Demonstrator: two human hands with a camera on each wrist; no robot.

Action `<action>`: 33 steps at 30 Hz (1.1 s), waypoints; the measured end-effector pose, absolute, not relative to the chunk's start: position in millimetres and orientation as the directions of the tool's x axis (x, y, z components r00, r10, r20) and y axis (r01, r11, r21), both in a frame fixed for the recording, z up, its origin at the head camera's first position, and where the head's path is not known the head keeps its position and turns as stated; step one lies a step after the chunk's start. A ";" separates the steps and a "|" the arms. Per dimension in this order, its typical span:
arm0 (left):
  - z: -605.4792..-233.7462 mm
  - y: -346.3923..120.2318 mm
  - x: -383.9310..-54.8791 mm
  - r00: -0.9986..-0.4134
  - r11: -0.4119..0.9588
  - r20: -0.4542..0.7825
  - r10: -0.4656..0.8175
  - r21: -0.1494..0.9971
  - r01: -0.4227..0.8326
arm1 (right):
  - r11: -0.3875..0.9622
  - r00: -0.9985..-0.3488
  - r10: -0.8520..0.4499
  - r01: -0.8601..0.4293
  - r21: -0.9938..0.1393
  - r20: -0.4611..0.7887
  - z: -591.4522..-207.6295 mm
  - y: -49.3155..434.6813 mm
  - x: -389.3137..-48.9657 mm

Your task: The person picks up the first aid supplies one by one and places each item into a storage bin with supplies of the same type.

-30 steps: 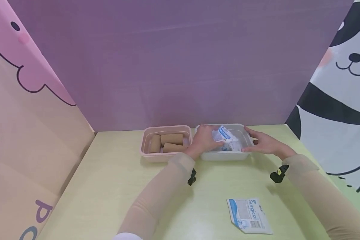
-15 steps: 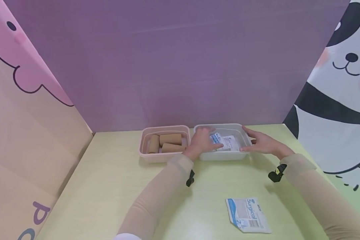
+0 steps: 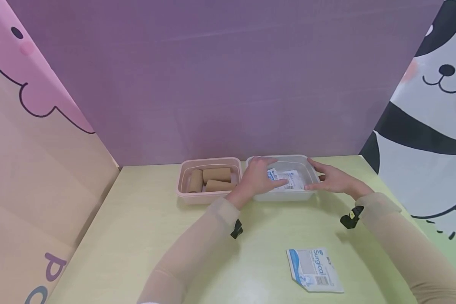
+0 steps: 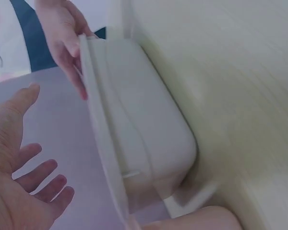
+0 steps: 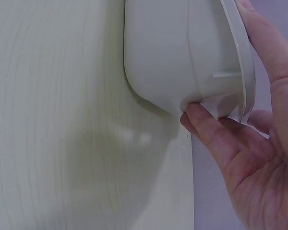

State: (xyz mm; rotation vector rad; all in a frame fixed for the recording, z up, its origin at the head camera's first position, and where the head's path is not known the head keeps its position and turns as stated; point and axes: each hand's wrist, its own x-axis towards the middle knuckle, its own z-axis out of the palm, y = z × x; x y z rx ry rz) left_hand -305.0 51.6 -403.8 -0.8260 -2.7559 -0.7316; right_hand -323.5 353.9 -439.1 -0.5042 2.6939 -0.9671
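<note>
A white plastic bin (image 3: 281, 196) stands at the back of the table with small white-and-blue packets (image 3: 292, 179) lying inside. Over its left side hovers my left hand (image 3: 257, 177), fingers spread and nothing held; the left wrist view shows the straight fingers apart from the rim. My right hand (image 3: 336, 179) grips the bin's right end, thumb and fingers around the rim and outer wall, as the right wrist view shows. On the table nearer to me lies a flat packet printed "Surgical" (image 3: 314, 270).
Left of the white bin stands a pink bin (image 3: 203, 198) holding several brown cardboard tubes (image 3: 217, 175). A purple panel (image 3: 228, 84) rises behind the table (image 3: 144, 236), and printed panels flank both sides.
A packet that stood raised at my left hand has dropped flat into the white bin, and the left hand's fingers have let go of it. The right hand keeps its hold.
</note>
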 end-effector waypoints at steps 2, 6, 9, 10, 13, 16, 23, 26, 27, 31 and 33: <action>-399.3 50.2 -298.2 -0.818 0.694 0.307 0.487 0.433 0.576 | 0.724 -0.914 -0.393 -0.241 -0.647 -0.100 -440.0 353.7 -324.0; -393.2 50.7 -284.7 -0.787 0.643 0.326 0.524 0.455 0.616 | 0.724 -0.914 -0.394 -0.244 -0.645 -0.097 -439.8 353.3 -323.9; -393.0 53.1 -274.8 -0.765 0.637 0.330 0.553 0.425 0.643 | 0.718 -0.911 -0.401 -0.249 -0.651 -0.094 -439.6 353.2 -323.4; -393.6 54.1 -271.7 -0.757 0.634 0.330 0.564 0.414 0.653 | 0.717 -0.911 -0.402 -0.249 -0.651 -0.093 -439.5 353.2 -323.2; -396.2 56.9 -262.6 -0.732 0.626 0.323 0.600 0.381 0.680 | 0.713 -0.911 -0.403 -0.250 -0.655 -0.091 -439.8 353.4 -322.7; -398.4 58.9 -253.9 -0.708 0.606 0.328 0.626 0.367 0.706 | 0.714 -0.911 -0.402 -0.251 -0.654 -0.090 -440.1 353.3 -322.2; -406.3 64.6 -231.6 -0.661 0.564 0.317 0.680 0.349 0.748 | 0.722 -0.908 -0.414 -0.279 -0.633 -0.073 -441.0 353.4 -323.6; -411.6 68.0 -222.6 -0.640 0.553 0.295 0.709 0.332 0.765 | 0.722 -0.906 -0.417 -0.284 -0.631 -0.069 -440.7 353.9 -324.4; -413.4 69.4 -220.5 -0.634 0.547 0.289 0.717 0.331 0.769 | 0.721 -0.907 -0.416 -0.282 -0.633 -0.069 -440.9 354.3 -324.9; -420.0 74.4 -213.7 -0.616 0.531 0.264 0.742 0.328 0.781 | 0.718 -0.909 -0.411 -0.274 -0.639 -0.073 -441.6 355.1 -325.3; -423.6 76.4 -210.8 -0.605 0.523 0.255 0.754 0.323 0.789 | 0.715 -0.908 -0.412 -0.272 -0.644 -0.075 -442.7 355.6 -325.5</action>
